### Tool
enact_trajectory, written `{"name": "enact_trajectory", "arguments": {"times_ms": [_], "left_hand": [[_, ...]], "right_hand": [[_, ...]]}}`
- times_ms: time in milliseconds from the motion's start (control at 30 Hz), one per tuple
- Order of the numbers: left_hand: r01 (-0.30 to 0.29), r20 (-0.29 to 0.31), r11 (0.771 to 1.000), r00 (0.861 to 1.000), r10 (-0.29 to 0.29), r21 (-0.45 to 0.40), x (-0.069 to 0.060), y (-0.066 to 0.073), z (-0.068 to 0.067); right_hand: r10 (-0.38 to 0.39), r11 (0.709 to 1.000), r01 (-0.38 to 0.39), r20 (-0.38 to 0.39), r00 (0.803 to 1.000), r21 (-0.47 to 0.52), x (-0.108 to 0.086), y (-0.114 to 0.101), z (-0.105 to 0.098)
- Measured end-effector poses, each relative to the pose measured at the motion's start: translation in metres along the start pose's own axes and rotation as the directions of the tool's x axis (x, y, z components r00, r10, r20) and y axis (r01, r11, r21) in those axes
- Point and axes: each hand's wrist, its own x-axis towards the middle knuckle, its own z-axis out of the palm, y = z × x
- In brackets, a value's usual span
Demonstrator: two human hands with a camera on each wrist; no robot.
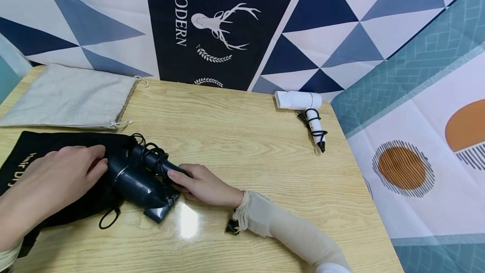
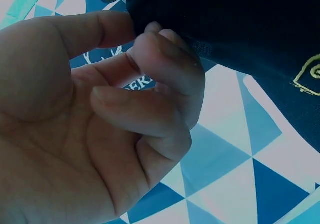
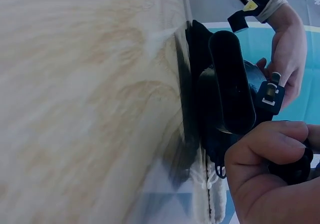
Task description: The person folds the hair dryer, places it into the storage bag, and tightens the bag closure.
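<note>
A dark hair dryer [image 1: 138, 184] lies partly over a black drawstring bag [image 1: 68, 140] at the left of the table, its cord wound round the handle. The right hand [image 1: 206, 186] grips the end of that handle. At the bag's mouth, the left hand [image 1: 62, 180] pinches the black cloth beside the dryer's rear end. In the left wrist view the thumb and fingers of the left hand [image 2: 115, 99] meet at the cloth's edge [image 2: 235, 24]. The right wrist view shows the dryer's flat nozzle [image 3: 232, 84] and the right hand [image 3: 270, 169] curled round the handle.
A beige cloth bag [image 1: 72, 96] with white drawstrings lies at the back left. A white hair dryer [image 1: 299, 100] with a black cord wound round its handle lies at the back right. Patterned cloth hangs behind the wooden table [image 1: 219, 138].
</note>
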Motion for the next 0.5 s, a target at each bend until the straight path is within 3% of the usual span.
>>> {"name": "enact_trajectory", "arguments": {"times_ms": [500], "left_hand": [[-0.054, -0.117, 0.998, 0.992, 0.050, -0.030, -0.002, 0.012, 0.001]], "right_hand": [[0.042, 0.998, -0.037, 0.090, 0.995, -0.049, 0.012, -0.009, 0.005]]}}
